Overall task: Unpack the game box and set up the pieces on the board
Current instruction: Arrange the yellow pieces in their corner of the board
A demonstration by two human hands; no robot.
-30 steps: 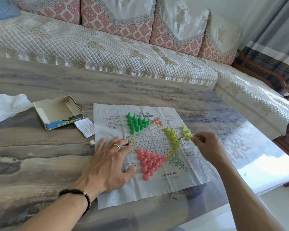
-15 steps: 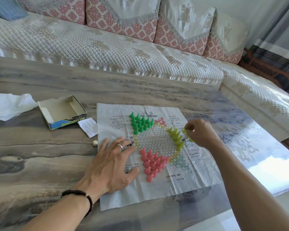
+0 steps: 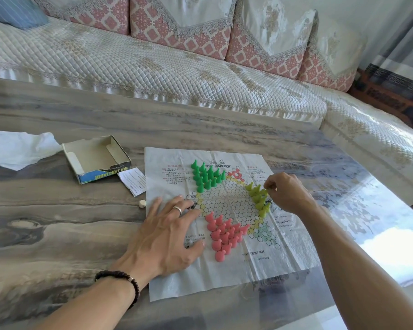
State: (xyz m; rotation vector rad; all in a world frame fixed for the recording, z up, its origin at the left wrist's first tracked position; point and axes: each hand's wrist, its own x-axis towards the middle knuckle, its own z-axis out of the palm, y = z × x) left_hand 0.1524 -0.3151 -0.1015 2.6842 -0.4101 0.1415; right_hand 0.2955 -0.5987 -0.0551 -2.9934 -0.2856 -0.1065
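Note:
A thin paper game board (image 3: 177,277) lies flat on the table, printed with a star of small circles. Several green pegs (image 3: 206,176) stand at its far left point, several pink pegs (image 3: 223,235) at the near point and several yellow-green pegs (image 3: 259,197) at the right point. My left hand (image 3: 168,234), with a ring, lies flat with fingers spread on the board's left side. My right hand (image 3: 287,195) hovers beside the yellow-green group, fingertips pinched on a yellow-green peg at its top edge. The empty game box (image 3: 97,158) sits open to the left.
A small paper slip (image 3: 134,181) and a white die (image 3: 142,203) lie between box and board. Crumpled white tissue (image 3: 17,148) sits at the far left. A quilted sofa (image 3: 153,65) runs behind the table. The table's right edge (image 3: 391,182) is glossy.
My right hand has moved left from the loose yellow-green pegs off the board's right point to the main yellow-green group. The loose pegs are no longer visible. My left hand stays put.

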